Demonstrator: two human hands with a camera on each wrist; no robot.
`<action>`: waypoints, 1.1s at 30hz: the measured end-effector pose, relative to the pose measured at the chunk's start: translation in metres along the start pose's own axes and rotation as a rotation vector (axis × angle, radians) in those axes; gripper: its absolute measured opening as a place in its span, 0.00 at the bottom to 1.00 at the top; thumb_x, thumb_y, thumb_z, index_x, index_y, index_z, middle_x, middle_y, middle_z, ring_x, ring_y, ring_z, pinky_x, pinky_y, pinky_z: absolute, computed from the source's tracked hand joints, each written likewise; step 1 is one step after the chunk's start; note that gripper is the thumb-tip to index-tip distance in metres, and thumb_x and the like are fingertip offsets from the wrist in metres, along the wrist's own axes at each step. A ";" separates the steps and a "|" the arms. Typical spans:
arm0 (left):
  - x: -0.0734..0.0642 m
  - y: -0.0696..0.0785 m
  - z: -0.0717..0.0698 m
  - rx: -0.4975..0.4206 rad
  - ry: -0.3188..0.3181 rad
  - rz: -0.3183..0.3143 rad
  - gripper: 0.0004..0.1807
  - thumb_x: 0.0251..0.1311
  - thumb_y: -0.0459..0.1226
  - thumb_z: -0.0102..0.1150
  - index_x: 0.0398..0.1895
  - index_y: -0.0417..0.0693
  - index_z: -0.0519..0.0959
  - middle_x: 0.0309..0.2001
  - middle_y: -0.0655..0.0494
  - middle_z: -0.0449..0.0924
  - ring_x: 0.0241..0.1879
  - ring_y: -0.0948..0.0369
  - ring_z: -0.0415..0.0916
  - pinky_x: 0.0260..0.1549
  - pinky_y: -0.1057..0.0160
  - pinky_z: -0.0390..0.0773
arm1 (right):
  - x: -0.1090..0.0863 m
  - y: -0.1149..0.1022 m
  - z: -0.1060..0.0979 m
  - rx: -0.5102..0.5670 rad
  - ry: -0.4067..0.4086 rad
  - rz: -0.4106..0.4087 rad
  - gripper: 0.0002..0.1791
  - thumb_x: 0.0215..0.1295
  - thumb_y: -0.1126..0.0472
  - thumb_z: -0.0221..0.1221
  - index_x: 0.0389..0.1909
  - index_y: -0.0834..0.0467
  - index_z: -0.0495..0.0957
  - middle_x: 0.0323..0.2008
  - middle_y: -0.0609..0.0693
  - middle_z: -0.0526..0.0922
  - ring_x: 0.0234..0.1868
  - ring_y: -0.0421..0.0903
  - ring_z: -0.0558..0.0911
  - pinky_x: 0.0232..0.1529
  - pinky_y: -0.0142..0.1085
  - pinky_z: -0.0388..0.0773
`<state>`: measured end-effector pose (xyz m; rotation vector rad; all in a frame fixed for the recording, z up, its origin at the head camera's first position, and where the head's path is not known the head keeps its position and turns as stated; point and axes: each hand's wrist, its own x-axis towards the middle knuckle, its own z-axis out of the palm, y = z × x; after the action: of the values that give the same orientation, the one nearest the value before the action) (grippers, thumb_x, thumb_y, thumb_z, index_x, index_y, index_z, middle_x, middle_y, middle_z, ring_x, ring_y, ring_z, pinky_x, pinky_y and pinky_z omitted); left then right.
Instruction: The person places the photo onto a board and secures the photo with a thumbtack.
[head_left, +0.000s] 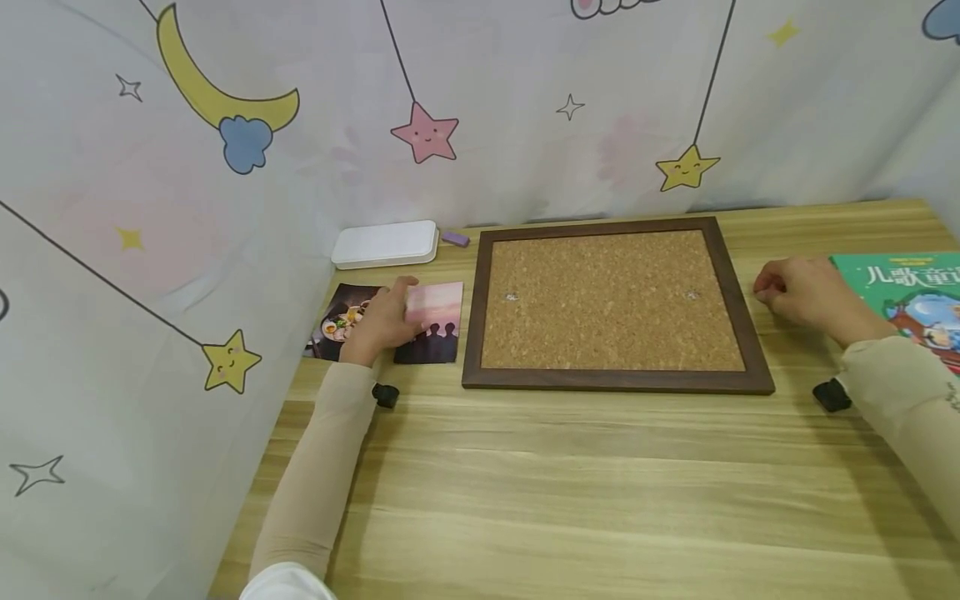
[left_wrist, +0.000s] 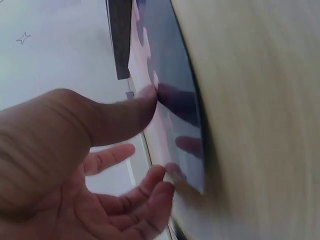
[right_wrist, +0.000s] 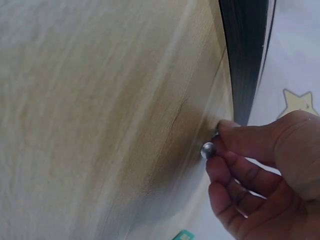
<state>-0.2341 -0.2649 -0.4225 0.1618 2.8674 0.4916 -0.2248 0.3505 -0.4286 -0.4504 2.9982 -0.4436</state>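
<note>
My left hand (head_left: 384,323) reaches between two photo prints, its fingers spread apart. Its thumb touches the pink sunset photo (head_left: 442,307), which shows dark silhouettes; the photo's edge bows slightly off the table in the left wrist view. Partly hidden by that hand lies a dark food photo (head_left: 341,321). My right hand (head_left: 806,296) is just right of the cork board (head_left: 611,304). Between its thumb and fingertips it pinches a small round silver pin head (right_wrist: 208,150). Two small whitish spots show on the cork, one toward each side.
Behind the photos lies a white case (head_left: 385,244) with a purple stick-like piece (head_left: 455,239) beside it. A green picture book (head_left: 907,292) lies by the right forearm. A printed curtain (head_left: 525,108) borders the wooden table (head_left: 570,492) at the back and left.
</note>
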 end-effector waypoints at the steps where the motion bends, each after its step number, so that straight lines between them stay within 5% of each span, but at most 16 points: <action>1: -0.001 0.002 0.000 -0.016 0.002 -0.012 0.44 0.70 0.42 0.67 0.84 0.45 0.55 0.66 0.22 0.73 0.71 0.29 0.67 0.72 0.30 0.67 | 0.000 0.000 0.000 -0.001 -0.002 0.001 0.08 0.72 0.67 0.59 0.40 0.66 0.86 0.29 0.56 0.87 0.30 0.48 0.78 0.36 0.44 0.69; 13: -0.004 0.020 0.003 -0.037 0.020 -0.169 0.44 0.69 0.37 0.67 0.84 0.45 0.55 0.74 0.24 0.63 0.70 0.29 0.68 0.70 0.30 0.71 | 0.001 0.000 0.002 0.014 -0.006 -0.001 0.07 0.71 0.68 0.58 0.40 0.66 0.84 0.29 0.55 0.85 0.30 0.48 0.76 0.35 0.43 0.69; 19: -0.005 0.017 0.004 -0.047 0.017 -0.162 0.42 0.71 0.37 0.66 0.83 0.45 0.56 0.74 0.23 0.63 0.71 0.29 0.68 0.72 0.32 0.70 | 0.000 0.003 0.000 0.029 0.022 -0.035 0.05 0.67 0.72 0.59 0.40 0.66 0.82 0.31 0.60 0.87 0.31 0.51 0.80 0.35 0.45 0.73; 26: -0.005 0.013 0.006 -0.064 0.019 -0.141 0.42 0.71 0.37 0.65 0.83 0.44 0.56 0.77 0.28 0.66 0.77 0.34 0.64 0.76 0.34 0.66 | 0.002 0.004 -0.003 0.048 -0.021 0.034 0.13 0.72 0.67 0.58 0.48 0.74 0.80 0.39 0.69 0.87 0.39 0.62 0.85 0.39 0.49 0.78; 33: -0.006 0.006 0.008 -0.112 0.042 -0.093 0.46 0.70 0.35 0.66 0.85 0.45 0.52 0.75 0.28 0.69 0.76 0.35 0.66 0.77 0.36 0.66 | 0.003 0.002 0.000 0.040 -0.023 0.056 0.14 0.73 0.65 0.57 0.46 0.73 0.83 0.35 0.65 0.88 0.35 0.57 0.84 0.37 0.45 0.74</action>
<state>-0.2264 -0.2573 -0.4266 -0.0008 2.8628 0.6429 -0.2280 0.3520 -0.4291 -0.3645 2.9655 -0.4893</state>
